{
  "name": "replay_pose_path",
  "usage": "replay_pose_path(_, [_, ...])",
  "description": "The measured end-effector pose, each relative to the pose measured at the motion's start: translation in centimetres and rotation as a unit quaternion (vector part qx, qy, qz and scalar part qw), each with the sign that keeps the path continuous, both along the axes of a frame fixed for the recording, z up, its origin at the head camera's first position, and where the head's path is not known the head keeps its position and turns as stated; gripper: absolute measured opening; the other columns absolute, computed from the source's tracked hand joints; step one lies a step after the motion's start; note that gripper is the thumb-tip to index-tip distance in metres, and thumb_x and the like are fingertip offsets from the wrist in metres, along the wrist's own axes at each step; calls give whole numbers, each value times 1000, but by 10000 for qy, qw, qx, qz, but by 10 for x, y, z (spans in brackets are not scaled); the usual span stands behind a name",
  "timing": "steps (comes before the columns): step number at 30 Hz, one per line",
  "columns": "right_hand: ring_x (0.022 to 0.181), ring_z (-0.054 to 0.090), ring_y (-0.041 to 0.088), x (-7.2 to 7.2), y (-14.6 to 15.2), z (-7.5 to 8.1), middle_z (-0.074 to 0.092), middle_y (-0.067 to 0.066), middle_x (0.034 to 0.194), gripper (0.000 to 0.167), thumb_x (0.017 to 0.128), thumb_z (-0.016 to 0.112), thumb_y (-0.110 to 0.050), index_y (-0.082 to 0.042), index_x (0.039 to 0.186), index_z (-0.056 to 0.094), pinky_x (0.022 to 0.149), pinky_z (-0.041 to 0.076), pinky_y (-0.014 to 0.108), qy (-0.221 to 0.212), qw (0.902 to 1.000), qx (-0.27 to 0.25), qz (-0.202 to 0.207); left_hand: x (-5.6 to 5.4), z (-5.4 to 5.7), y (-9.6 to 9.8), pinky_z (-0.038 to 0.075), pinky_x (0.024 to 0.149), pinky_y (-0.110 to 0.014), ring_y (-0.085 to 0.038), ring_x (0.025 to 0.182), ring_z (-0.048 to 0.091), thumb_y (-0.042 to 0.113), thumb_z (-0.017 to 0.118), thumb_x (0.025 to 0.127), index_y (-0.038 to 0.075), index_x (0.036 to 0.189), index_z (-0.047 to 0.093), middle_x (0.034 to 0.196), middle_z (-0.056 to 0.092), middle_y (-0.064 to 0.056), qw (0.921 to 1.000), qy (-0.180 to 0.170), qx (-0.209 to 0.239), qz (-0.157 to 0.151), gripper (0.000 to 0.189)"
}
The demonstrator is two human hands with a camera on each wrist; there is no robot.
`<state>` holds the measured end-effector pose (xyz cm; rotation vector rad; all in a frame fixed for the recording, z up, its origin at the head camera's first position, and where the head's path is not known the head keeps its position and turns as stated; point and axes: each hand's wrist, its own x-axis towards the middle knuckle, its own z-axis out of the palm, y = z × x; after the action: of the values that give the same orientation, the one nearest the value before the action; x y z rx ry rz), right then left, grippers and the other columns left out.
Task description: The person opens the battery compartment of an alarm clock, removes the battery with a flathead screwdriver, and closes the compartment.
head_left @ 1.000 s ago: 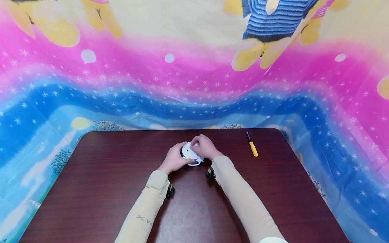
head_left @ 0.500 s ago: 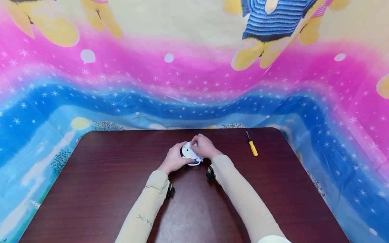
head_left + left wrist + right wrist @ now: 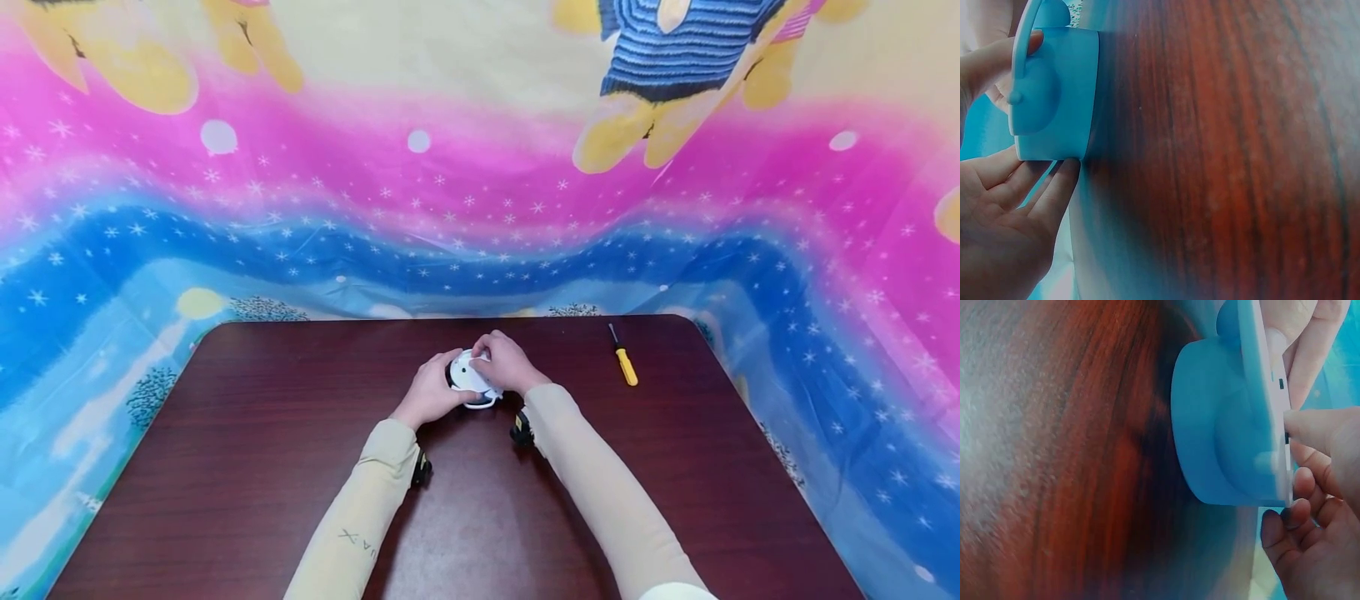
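A round twin-bell alarm clock point(image 3: 467, 379) lies with its white back up. Its body point(image 3: 1069, 94) looks blue in the wrist views, with dome-shaped bells and a curved handle point(image 3: 482, 406) on the near side. My left hand point(image 3: 433, 390) grips the clock around its left side, thumb near the handle and fingers along the far rim. My right hand point(image 3: 504, 362) is over the back, fingers curled, with a fingertip on the white plate point(image 3: 1282, 406) by a small dark slot. I cannot tell whether it pinches a small part there.
A screwdriver point(image 3: 625, 365) with a yellow handle lies to the right on the dark wood table point(image 3: 300, 400). A patterned cloth point(image 3: 450, 208) hangs behind the table and along its sides. Small black devices point(image 3: 521, 427) are strapped at both wrists.
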<state>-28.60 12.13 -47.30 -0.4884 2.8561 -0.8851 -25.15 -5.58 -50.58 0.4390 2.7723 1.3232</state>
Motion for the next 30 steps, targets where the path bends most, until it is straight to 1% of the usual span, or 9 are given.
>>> replay_pose_path(4, [85, 50, 21, 0, 2, -3, 52, 5, 93, 9, 97, 71, -18, -11, 99, 67, 76, 44, 34, 137, 9997, -196, -56, 0, 0, 0, 44, 103, -46, -33, 124, 54, 30, 90, 78, 0, 148, 50, 141, 56, -16, 10000, 20, 43, 19, 86])
replay_pose_path(10, [90, 56, 19, 2, 2, -4, 56, 1, 97, 9, 95, 73, -16, -13, 93, 65, 84, 49, 34, 304, 9990, -320, -33, 1, 1, 0, 44, 104, -45, -32, 125, 53, 31, 90, 78, 1, 148, 50, 142, 55, -16, 10000, -63, 12, -7, 86])
replay_pose_path(12, [91, 57, 19, 2, 2, -4, 58, 1, 98, 9, 95, 74, -15, -14, 92, 65, 85, 50, 35, 297, 9989, -366, -34, 1, 1, -1, 44, 104, -45, -32, 125, 53, 30, 90, 78, 1, 149, 50, 143, 55, -16, 10000, -72, -5, -11, 86])
replay_pose_path(18, [88, 55, 19, 2, 1, -3, 59, 1, 98, 9, 95, 74, -16, -14, 92, 65, 82, 49, 35, 189, 9986, -470, -142, 1, 3, -1, 43, 104, -45, -33, 126, 53, 29, 90, 78, 0, 148, 50, 142, 55, -17, 10000, -23, 45, -8, 86])
replay_pose_path(24, [92, 57, 19, 2, 1, -3, 60, 0, 99, 6, 95, 74, -16, -13, 100, 73, 85, 51, 36, 53, 9979, -603, -245, 1, 4, -1, 44, 103, -46, -32, 125, 54, 28, 90, 77, 0, 147, 51, 141, 56, -18, 10000, 17, 87, -18, 85])
replay_pose_path(27, [94, 58, 18, 1, 1, -5, 61, 0, 101, 7, 95, 73, -17, -14, 100, 76, 87, 51, 36, 20, 9978, -614, -256, 1, 4, -2, 45, 103, -47, -33, 124, 54, 29, 90, 77, -1, 147, 51, 141, 56, -18, 10000, 69, 55, -45, 85])
replay_pose_path(30, [96, 59, 18, 1, 2, -7, 61, -1, 102, 6, 95, 73, -18, -15, 99, 77, 88, 51, 36, 48, 9976, -654, -225, 2, 3, -2, 44, 103, -46, -32, 125, 54, 29, 90, 78, 0, 148, 50, 142, 56, -18, 10000, 33, 21, -38, 85])
